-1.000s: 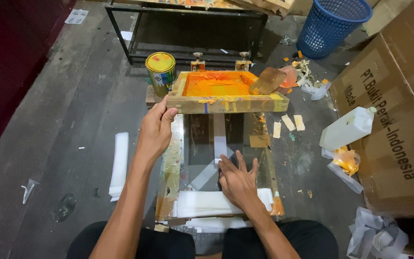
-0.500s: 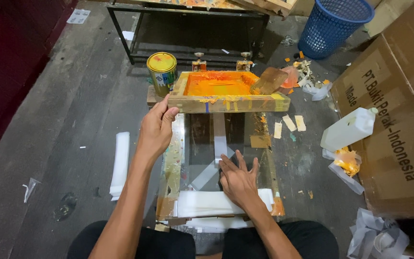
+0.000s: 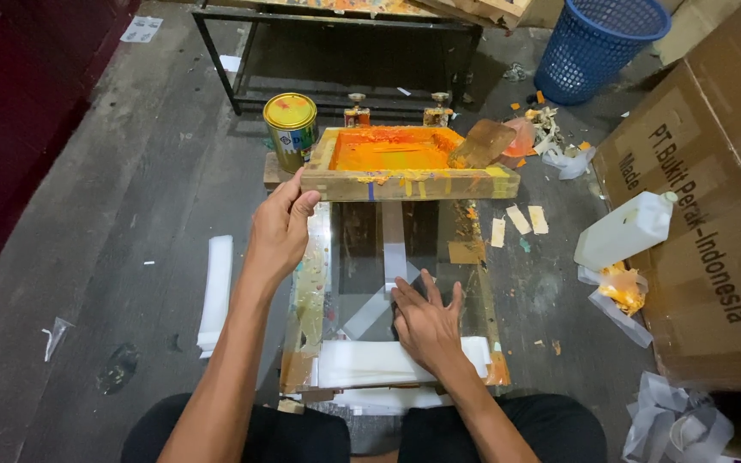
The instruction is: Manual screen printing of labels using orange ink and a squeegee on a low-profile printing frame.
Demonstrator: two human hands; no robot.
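Wooden printing frame (image 3: pixel 409 171), its mesh thick with orange ink, sits tilted up at the far end of the glass plate (image 3: pixel 405 257) on the floor in front of us. Our left hand (image 3: pixel 280 230) clasps its near left corner, thumb on top and fingers curled under the edge. Our right hand (image 3: pixel 429 321) lies flat and spread on the glass, grasping nothing, its heel touching a white sheet (image 3: pixel 362 364) at the near end. Leaning in the frame's right corner is a wooden squeegee (image 3: pixel 482 144). Just left of the frame stands a yellow-lidded paint can (image 3: pixel 290 129). Well off to the right lie a white plastic jug (image 3: pixel 623 231), a cardboard box (image 3: pixel 705 214) and, farther back, a blue basket (image 3: pixel 602 43).
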